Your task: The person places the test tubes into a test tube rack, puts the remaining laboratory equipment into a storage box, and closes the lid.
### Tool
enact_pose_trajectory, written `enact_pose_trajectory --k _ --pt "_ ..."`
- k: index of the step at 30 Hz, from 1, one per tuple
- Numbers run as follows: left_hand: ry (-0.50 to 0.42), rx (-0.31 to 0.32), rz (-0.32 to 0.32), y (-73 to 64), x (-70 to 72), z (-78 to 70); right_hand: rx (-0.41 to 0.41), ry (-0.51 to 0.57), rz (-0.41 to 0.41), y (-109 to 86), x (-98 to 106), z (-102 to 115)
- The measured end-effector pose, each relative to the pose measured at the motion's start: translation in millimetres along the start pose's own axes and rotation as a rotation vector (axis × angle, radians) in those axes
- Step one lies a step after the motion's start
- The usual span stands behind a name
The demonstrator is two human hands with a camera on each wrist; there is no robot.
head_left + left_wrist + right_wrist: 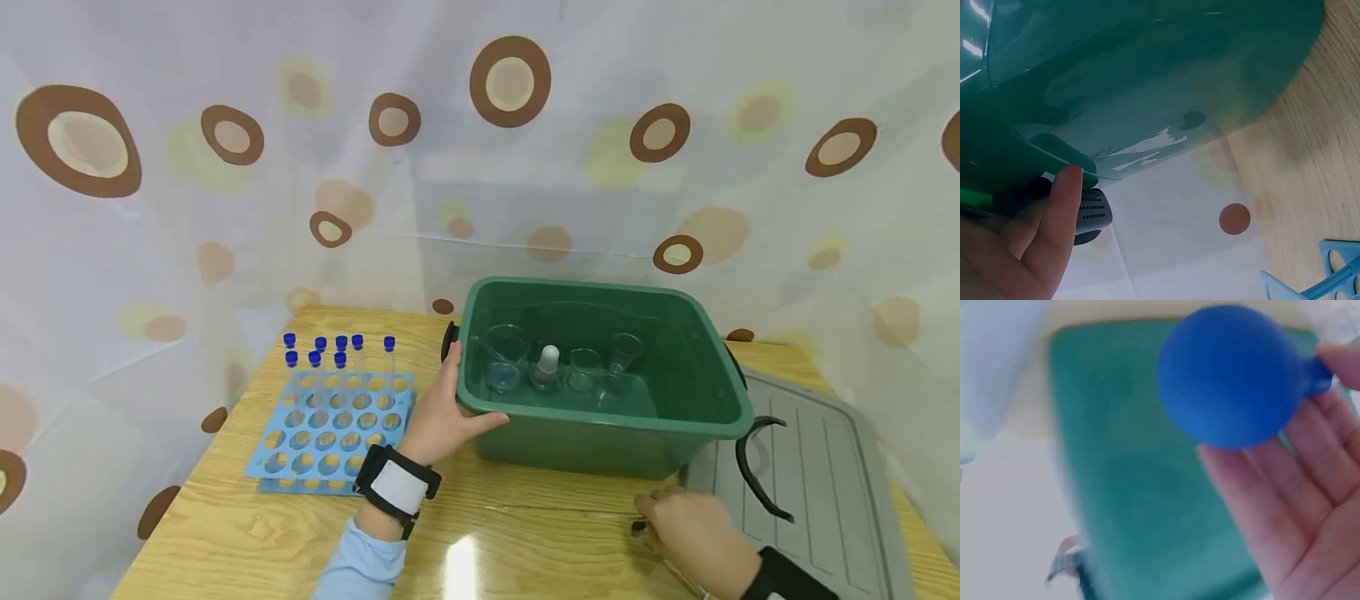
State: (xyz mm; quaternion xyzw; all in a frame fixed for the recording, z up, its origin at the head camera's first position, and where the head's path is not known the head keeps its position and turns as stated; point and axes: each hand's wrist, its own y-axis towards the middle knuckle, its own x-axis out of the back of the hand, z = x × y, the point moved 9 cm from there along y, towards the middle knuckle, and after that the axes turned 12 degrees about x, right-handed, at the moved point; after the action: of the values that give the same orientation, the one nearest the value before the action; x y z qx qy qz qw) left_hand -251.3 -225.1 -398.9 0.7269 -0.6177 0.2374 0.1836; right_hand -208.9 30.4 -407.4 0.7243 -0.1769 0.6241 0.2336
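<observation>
A deep green plastic bin [585, 450] stands on the table. At its front left corner rests my left hand [438, 421], thumb stretched along the front rim and forefinger straight up the left side. In the left wrist view, fingers [1060, 212] lie against the bin wall beside its black handle [1094, 209]. My right hand [693, 529] is low in front of the bin's right end. Its palm side shows in the right wrist view, holding a blue rubber bulb [1229, 378] with the thumb at the neck. The hand hides the bulb in the head view.
Inside the bin are several clear beakers [504, 375] and a small bottle with a white dropper top [549, 360]. A blue rack [330, 454] holds several blue-capped test tubes [341, 383] at left. The grey lid [817, 467] lies at right, beneath a loose black handle [753, 475].
</observation>
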Motion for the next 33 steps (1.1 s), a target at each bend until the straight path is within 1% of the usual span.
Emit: enact_pose_trajectory --k 3,4,6,8,10,12,13,16,18,20,25,27,30,33 --pt "-0.01 -0.002 0.001 0.1 -0.7 -0.1 0.097 0.009 -0.062 -19.2 28 -12" --pt "-0.012 -0.001 -0.002 0.0 0.0 0.2 0.123 0.003 -0.085 -21.8 39 -15" --pt "-0.014 -0.007 -0.007 -0.2 1.3 -0.2 0.154 -0.053 -0.153 -24.0 63 -21" --pt "-0.013 -0.016 -0.012 0.0 2.1 -1.3 0.165 -0.104 -0.206 -20.7 88 -28" --pt "-0.01 -0.022 -0.015 0.0 2.2 -2.3 0.155 -0.155 -0.242 -13.2 109 -38" --pt "-0.006 -0.024 -0.016 0.0 1.7 -2.8 0.144 -0.172 -0.247 -2.0 122 -48" --pt "-0.004 -0.024 -0.017 0.0 1.5 -2.7 0.135 -0.17 -0.227 5.5 126 -53" --pt "0.002 -0.017 -0.015 0.1 -0.4 -1.4 0.113 -0.125 -0.126 29.2 124 -70" --pt "0.001 -0.017 -0.016 0.4 -0.2 -1.0 0.101 -0.094 -0.044 45.4 117 -79" --pt "0.002 -0.017 -0.015 1.2 -0.9 -0.3 0.099 -0.064 0.018 59.8 109 -87" --pt "0.009 -0.023 -0.024 1.4 -0.8 0.2 0.105 0.01 0.109 90.1 84 -100" --pt "0.014 -0.029 -0.032 0.9 0.1 -0.4 0.11 0.029 0.132 100.1 74 -104" --pt "0.013 -0.043 -0.053 -0.8 2.5 -1.7 0.115 0.039 0.153 111.7 62 -106" --pt "0.002 -0.055 -0.08 -3.4 5.3 -2.2 0.105 0.062 0.171 119.3 54 -104"
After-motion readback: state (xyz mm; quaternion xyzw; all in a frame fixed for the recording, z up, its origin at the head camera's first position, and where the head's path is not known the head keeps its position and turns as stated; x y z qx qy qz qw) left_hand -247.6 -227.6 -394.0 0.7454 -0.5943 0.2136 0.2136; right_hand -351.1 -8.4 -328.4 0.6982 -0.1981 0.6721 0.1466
